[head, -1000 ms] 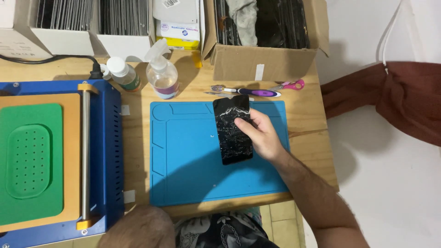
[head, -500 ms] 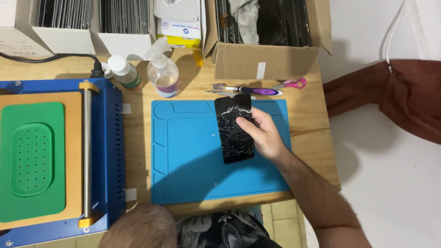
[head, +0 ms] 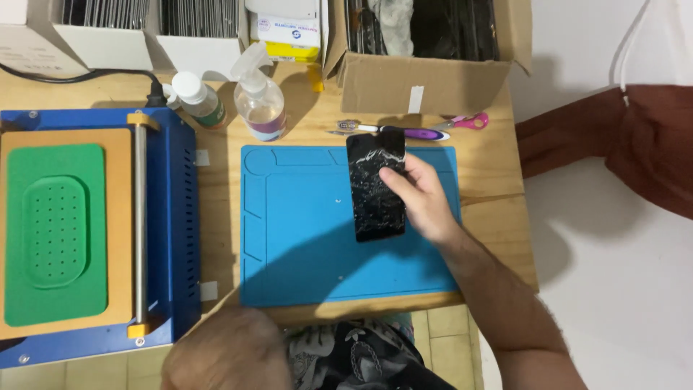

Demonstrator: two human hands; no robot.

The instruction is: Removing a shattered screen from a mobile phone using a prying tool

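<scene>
Right hand (head: 422, 198) pinches the cracked phone screen (head: 374, 186) at its right edge, over the blue mat's (head: 303, 245) far-right corner; thin, brittle, best held by the edges.

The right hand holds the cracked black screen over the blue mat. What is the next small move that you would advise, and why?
Probably lower the cracked screen flat onto the blue mat. The right hand holds it by its right edge only, over the mat's upper right part, and the glass is badly cracked. The left hand is low at the table edge, holding nothing visible, so it gives no support.
</scene>
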